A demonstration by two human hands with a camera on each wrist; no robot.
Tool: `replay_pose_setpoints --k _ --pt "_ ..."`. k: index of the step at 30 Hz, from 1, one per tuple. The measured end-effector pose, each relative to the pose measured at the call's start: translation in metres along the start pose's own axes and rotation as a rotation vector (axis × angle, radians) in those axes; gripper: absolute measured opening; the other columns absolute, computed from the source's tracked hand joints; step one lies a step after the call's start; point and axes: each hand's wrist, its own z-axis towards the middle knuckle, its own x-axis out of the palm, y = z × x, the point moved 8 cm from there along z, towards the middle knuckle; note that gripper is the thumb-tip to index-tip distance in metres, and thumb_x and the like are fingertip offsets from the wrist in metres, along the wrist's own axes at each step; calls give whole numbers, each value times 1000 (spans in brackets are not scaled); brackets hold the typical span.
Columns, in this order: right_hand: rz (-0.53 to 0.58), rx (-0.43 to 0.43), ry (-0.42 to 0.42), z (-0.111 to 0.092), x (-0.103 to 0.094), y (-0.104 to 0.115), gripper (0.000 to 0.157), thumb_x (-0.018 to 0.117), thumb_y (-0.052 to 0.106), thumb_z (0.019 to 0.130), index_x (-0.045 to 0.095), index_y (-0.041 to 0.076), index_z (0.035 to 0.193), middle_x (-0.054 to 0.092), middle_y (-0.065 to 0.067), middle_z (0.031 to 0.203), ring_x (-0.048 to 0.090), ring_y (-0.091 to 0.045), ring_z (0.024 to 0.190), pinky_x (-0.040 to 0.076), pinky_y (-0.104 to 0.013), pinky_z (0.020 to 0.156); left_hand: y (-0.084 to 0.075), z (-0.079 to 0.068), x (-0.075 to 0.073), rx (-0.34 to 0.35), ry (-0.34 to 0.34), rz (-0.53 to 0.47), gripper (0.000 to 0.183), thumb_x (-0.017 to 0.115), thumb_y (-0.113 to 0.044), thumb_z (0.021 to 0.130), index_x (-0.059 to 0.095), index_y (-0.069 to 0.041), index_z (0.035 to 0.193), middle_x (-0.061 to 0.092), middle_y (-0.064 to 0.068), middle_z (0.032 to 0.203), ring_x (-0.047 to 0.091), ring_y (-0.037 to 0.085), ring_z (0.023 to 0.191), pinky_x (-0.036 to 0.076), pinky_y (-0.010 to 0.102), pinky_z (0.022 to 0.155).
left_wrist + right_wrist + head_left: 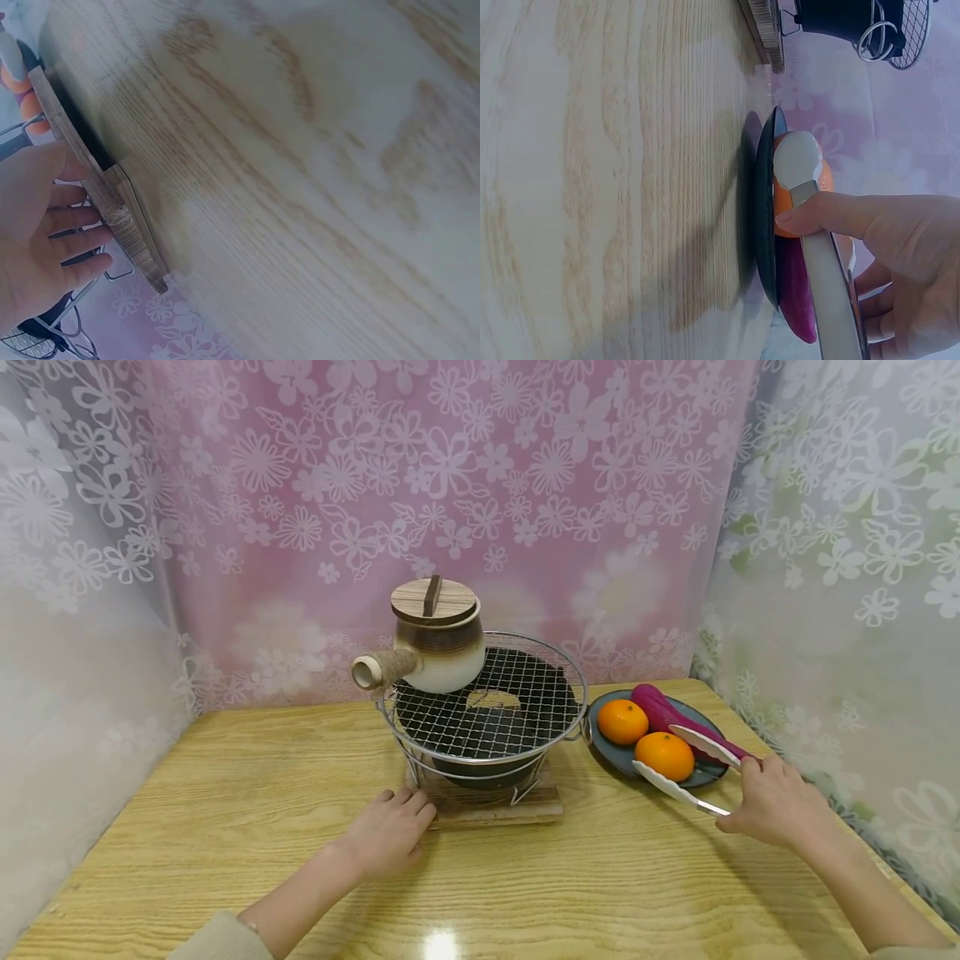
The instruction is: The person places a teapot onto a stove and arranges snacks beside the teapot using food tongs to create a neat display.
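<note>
My right hand (780,802) holds a pair of tongs (667,785) with white scalloped tips. The tips are spread on either side of the nearer orange (664,757), which lies on a dark plate (617,767). A second orange (622,722) and a long purple tapered vegetable (654,706) share the plate. In the right wrist view the thumb presses along one arm of the tongs (826,292). My left hand (392,833) rests at the left end of the wooden base (498,814) under the grill. Its fingers (79,241) touch the board's edge.
A round wire grill rack (517,727) sits over a black stove bowl (480,774). On the rack's left side stands a cream-and-brown pot (447,664) with a wooden lid (414,602) and a wrapped side handle (390,667). Floral curtains (450,485) hang around the wooden table (247,793).
</note>
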Motion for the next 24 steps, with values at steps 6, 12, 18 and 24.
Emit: replay_pose_setpoints --k 6,12,18,24 --pt "6 -21 -4 0 0 2 75 81 46 58 47 -13 90 46 -25 78 47 -37 68 42 -46 52 0 0 0 -3 1 -1 30 66 -25 75 57 -8 98 58 9 104 56 26 96 46 38 76" --pt "23 -38 -6 1 0 3 68 80 45 59 48 -9 85 45 -14 70 45 -28 61 39 -39 52 0 0 0 -6 -14 -3 27 66 -23 74 57 -8 94 57 7 99 55 24 92 45 37 72" --pt "18 -32 0 2 1 3 73 81 46 58 49 -12 91 49 -18 75 48 -32 66 42 -43 52 1 1 0 -8 -16 -8 27 66 -23 74 56 -9 94 56 6 98 55 24 90 45 36 71" --pt "-10 -57 -55 -2 3 4 79 81 46 57 49 -14 96 51 -22 83 50 -37 70 44 -49 54 1 0 0 -15 -3 -24 25 64 -22 74 56 -9 94 56 7 99 55 24 92 45 37 73"
